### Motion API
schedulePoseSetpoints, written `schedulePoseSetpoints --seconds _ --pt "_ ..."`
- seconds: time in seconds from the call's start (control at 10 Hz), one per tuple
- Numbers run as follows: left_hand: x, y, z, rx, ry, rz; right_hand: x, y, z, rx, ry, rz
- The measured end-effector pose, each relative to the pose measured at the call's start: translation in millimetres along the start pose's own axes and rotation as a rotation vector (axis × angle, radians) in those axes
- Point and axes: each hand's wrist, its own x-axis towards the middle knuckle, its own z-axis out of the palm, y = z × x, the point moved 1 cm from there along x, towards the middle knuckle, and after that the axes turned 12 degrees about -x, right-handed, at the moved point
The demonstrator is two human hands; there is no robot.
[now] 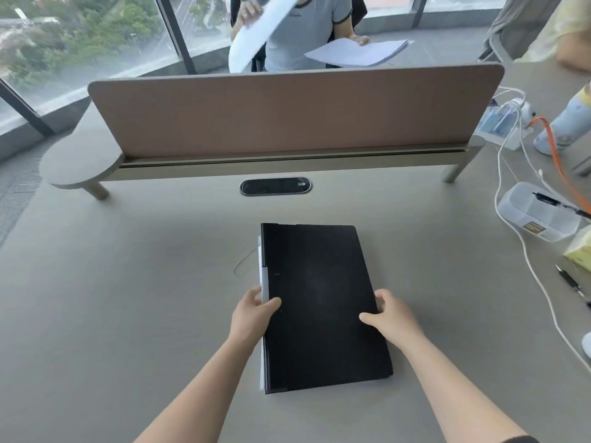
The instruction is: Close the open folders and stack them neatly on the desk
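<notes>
A: We start at our fingers (256, 294). Those of the left hand (251, 314) curl around the left edge of the black folder (323, 305), thumb lying on the cover, the other tips tucked at the side against the white pages (264, 279).

B: And our right hand (388, 314) grips the opposite edge, thumb flat on the cover, fingers wrapped over the right side. How far they reach underneath we cannot tell; the cover hides them.

A: Is it one folder or a stack? We see a single black cover, closed, with pale sheets showing along its left side. Whether another folder lies beneath is hard to make out.

B: It lies flat on the grey desk (128, 298), near the middle and close to us, long side running away from us, slightly askew. The cover is matt and plain, with a small mark near the left edge too small to read.

A: A thin loop of cord (244, 262) lies just left of it.

B: Farther off, an oval cable port (275, 186) sits before the brown divider (287, 110). At the right are a clear plastic box (537, 212), white cables (524, 251) and a pen (571, 281), partly cut off by the edge.

A: Behind the divider a person holds white papers (358, 52), one sheet blurred.
</notes>
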Motion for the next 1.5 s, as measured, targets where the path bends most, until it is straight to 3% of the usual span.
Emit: schedulePoseSetpoints --seconds 0.3,0.8,1.0,1.5 --pt "6.5 -7.6 -8.0 -0.088 -0.042 -0.048 6.4 -2.2 4.8 0.047 0.003 0.016" --pt "37.7 -20.8 -20.3 -0.032 -0.080 -0.035 -2.4 -8.7 20.1 0.121 0.055 0.097" --pt "5.1 6.8 -12.2 0.032 -0.049 0.023 -3.9 -8.2 15.6 0.112 0.026 0.111" --pt "2.7 -2.5 -12.8 0.022 0.006 0.082 -9.9 15.1 12.7 0.207 0.065 0.137"
